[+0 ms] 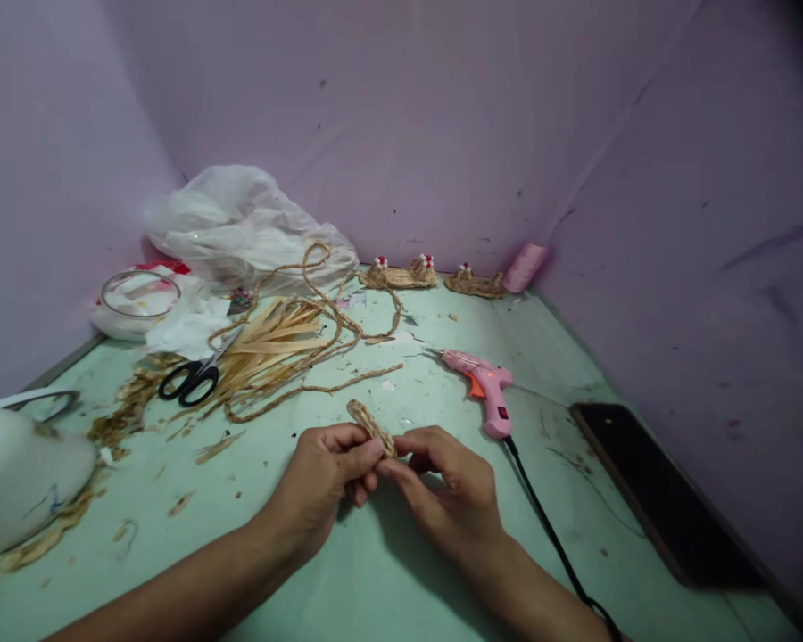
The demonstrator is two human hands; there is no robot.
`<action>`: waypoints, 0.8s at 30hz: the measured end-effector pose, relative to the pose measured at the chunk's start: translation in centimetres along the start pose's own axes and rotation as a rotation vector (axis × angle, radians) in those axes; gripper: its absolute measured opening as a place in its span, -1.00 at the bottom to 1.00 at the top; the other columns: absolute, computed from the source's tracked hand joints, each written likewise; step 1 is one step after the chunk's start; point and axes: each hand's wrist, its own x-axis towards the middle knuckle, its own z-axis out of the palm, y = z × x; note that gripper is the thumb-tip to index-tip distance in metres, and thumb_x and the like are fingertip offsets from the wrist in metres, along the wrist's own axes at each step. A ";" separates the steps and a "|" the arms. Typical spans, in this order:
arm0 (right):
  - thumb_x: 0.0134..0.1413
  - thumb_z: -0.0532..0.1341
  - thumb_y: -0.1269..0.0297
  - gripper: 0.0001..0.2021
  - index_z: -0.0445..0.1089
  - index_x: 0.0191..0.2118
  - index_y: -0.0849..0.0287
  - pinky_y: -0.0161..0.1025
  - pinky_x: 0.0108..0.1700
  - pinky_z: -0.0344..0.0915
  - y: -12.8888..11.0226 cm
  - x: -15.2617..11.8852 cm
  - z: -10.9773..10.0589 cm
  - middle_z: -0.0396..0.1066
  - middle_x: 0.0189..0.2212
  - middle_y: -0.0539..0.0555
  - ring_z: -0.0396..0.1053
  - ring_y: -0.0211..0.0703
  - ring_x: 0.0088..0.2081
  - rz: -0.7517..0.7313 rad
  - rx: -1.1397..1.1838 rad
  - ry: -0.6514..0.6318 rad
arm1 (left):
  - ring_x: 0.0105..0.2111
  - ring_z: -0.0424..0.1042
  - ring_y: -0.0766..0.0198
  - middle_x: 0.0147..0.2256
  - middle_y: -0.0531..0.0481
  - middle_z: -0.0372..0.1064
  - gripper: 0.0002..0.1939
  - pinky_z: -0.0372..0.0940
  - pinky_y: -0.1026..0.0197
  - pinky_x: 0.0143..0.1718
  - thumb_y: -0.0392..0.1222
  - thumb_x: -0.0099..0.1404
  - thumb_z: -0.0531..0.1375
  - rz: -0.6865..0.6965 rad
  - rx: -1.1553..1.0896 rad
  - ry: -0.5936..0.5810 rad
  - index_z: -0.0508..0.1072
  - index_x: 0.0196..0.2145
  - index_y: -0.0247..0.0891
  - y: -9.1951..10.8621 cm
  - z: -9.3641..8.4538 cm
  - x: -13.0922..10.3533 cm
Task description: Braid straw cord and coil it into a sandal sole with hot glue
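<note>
Between my two hands, above the front middle of the table, is a small coiled piece of braided straw rope (pixel 369 423). My left hand (pixel 327 468) pinches it from the left with thumb and fingers. From the right, my right hand (pixel 445 481) grips its lower end between thumb and forefinger. A pink glue gun (pixel 478 379) lies just beyond my right hand, its nozzle pointing left. Behind my hands, a long braided straw rope (pixel 308 390) winds loosely over the table. How the piece's underside looks is hidden by my fingers.
Black-handled scissors (pixel 197 379) rest on dry straw strips (pixel 277 334) at left. Small woven slippers with beads (pixel 401 275) and a pink thread spool (pixel 527 266) stand by the wall. A plastic bag (pixel 241 223), glass bowl (pixel 140 299), white vessel (pixel 27 477) and phone (pixel 662 490) surround the workspace.
</note>
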 end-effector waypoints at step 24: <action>0.07 0.02 -0.08 -0.52 0.08 -0.72 0.11 -0.28 -0.54 -0.07 2.2 3.3 -6.4 0.03 -0.76 -0.08 0.06 -0.25 -0.64 0.608 -0.406 0.223 | -0.73 0.15 0.49 -0.70 0.10 0.29 -0.69 0.03 0.40 -0.69 -0.04 -0.04 0.26 0.118 0.141 -0.001 0.44 -0.43 -0.37 0.1 -1.9 0.4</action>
